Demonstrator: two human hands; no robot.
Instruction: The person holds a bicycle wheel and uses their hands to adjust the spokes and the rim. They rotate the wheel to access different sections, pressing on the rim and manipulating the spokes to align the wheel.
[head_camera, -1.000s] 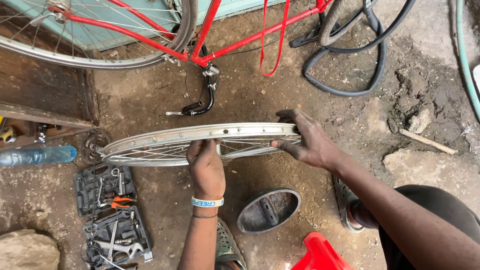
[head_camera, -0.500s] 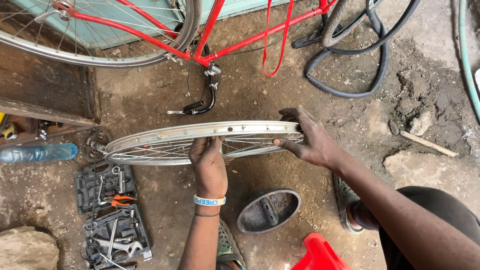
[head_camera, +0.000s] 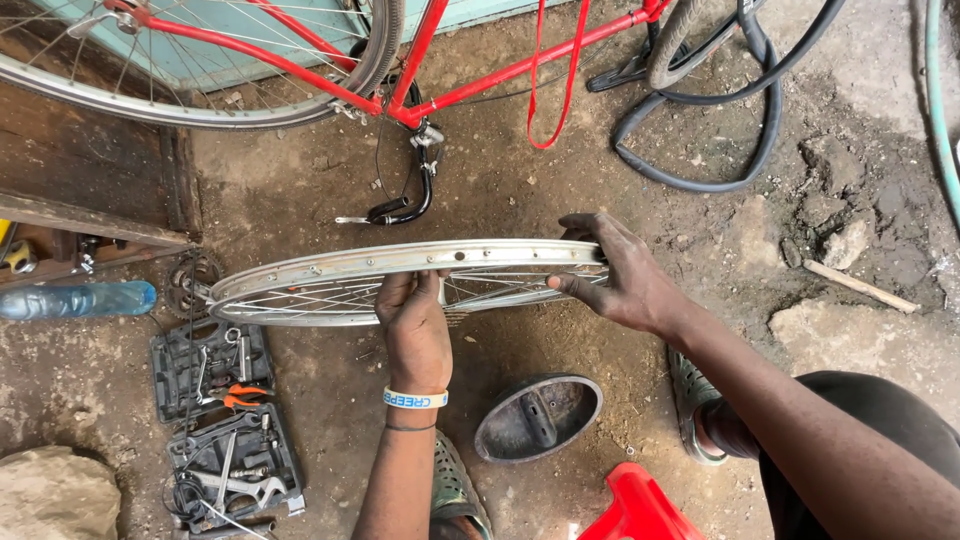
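Where you work, the surface is bare, packed dirt floor (head_camera: 560, 190) beside a wooden ledge (head_camera: 90, 215). You hold the bare wheel rim (head_camera: 330, 275) edge-on, its long axis running left to right across the view. Your left hand (head_camera: 415, 330) is closed over the rim's middle; your right hand (head_camera: 625, 275) pinches its right end, fingers partly curled. An open tool case (head_camera: 215, 420), a plastic bottle (head_camera: 80, 298), an upturned saddle (head_camera: 540, 415) and the red bicycle frame (head_camera: 470, 80) surround it.
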